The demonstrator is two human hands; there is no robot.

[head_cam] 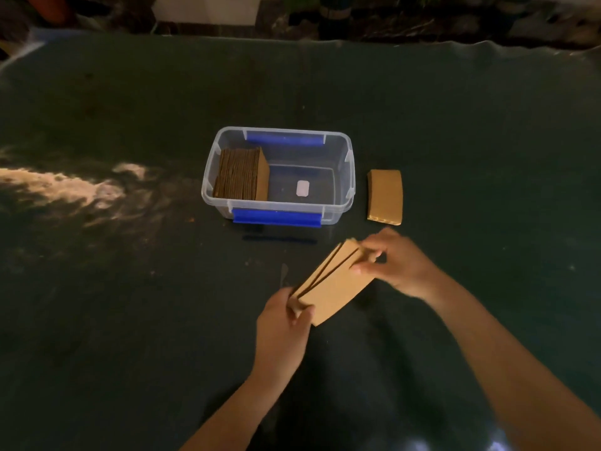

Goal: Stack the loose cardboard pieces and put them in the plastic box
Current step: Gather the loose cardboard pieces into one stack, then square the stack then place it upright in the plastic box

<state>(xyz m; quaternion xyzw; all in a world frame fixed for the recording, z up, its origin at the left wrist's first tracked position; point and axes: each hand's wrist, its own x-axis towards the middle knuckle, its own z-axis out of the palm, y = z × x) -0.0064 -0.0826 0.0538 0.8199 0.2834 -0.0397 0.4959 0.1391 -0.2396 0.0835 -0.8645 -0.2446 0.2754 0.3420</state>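
Broadly, the dark-covered bench (130, 288) fills the view, with a patch of light at about nine o'clock. Near the centre sits the clear plastic box (341, 177) with blue clips on its long sides; a packed row of cardboard pieces (242, 174) stands on edge against its nine-o'clock end, leaving the three-o'clock half bare apart from a small pale label on the floor.

Just beside the box at three o'clock, apart from it, a short flat pile of cardboard (385, 196) lies on the bench.

Toward six o'clock from the box, both hands hold a loose bundle of cardboard (331, 284) above the bench. The left hand (283, 330) has its grip clamped on the near end, thumb on top; the right hand (400, 265) pinches the far end with its fingertips. Dark gaps show between the sheets, so the bundle is not yet squared, and the right hand is blurred.

The risk, as I judge it, lies in those gaps: with only fingertip pressure at the far end, an inner sheet could slide out and drop onto the bench. Carried over unaligned, the fanned edges could also catch the box rim or knock the standing row over.
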